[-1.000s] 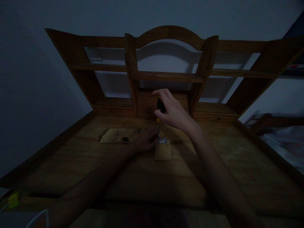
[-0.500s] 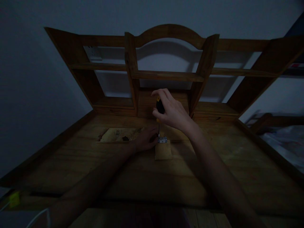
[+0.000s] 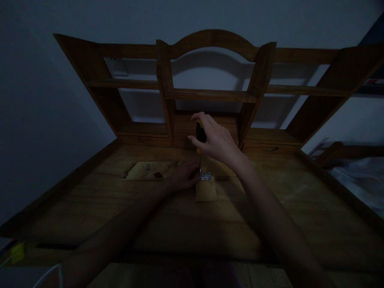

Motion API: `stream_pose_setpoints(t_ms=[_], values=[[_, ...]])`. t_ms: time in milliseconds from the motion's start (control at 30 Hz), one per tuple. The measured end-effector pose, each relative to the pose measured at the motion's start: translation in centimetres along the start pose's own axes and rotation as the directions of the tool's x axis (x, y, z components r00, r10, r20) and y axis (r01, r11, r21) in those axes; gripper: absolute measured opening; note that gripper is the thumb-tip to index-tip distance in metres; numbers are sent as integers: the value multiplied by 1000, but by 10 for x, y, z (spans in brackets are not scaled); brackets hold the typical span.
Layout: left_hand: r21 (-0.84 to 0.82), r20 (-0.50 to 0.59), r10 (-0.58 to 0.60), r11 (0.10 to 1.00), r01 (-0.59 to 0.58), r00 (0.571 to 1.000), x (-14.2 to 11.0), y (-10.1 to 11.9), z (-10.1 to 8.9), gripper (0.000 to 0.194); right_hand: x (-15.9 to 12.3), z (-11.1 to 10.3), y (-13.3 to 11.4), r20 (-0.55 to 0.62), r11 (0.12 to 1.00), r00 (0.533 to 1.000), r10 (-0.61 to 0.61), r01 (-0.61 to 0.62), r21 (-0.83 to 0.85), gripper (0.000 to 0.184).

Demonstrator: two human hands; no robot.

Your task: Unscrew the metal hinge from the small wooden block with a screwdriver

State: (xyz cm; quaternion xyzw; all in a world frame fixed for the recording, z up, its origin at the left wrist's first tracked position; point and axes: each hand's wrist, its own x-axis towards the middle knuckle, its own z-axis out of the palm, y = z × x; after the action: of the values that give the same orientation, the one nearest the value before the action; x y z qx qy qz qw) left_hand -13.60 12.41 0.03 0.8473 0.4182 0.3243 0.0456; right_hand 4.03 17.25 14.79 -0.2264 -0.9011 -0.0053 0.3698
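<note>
In dim light my right hand [image 3: 216, 141] is closed round the black and yellow handle of a screwdriver [image 3: 200, 138], held upright. Its thin shaft runs down to a small metal hinge [image 3: 205, 176] at the top edge of a small pale wooden block [image 3: 205, 190] on the wooden desk top [image 3: 192, 216]. My left hand [image 3: 183, 176] lies low beside the hinge, fingers curled next to the shaft and the block; what they pinch is hidden in shadow.
A wooden hutch [image 3: 210, 92] with shelves and an arched top stands at the back of the desk. A pale recessed patch [image 3: 150, 170] lies left of my left hand. A white cable [image 3: 48, 274] and a yellow item [image 3: 17, 253] sit at lower left.
My right hand has shifted slightly left and turned on the screwdriver handle. My left hand and the block stay where they were.
</note>
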Motion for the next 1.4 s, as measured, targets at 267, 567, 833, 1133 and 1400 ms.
stream_pose_setpoints(t_ms=[267,567,833,1133,1400], values=[[30,9,-32,999,32,999,-2,-2,1,27,1,-1,2,-3,993,1000,-10,10,118,49],[56,33,-52,997,50,998,-2,-1,0,30,3,2,8,-48,985,996,-75,82,151,44],[61,32,-66,996,64,997,-1,2,-2,25,4,2,4,-43,987,997,-71,76,140,49],[12,15,-28,1000,28,999,-2,-2,0,24,2,-5,1,6,988,1000,-10,9,151,62],[-2,26,-28,1000,28,999,0,1,-2,26,2,-2,7,-21,994,999,-37,39,99,43]])
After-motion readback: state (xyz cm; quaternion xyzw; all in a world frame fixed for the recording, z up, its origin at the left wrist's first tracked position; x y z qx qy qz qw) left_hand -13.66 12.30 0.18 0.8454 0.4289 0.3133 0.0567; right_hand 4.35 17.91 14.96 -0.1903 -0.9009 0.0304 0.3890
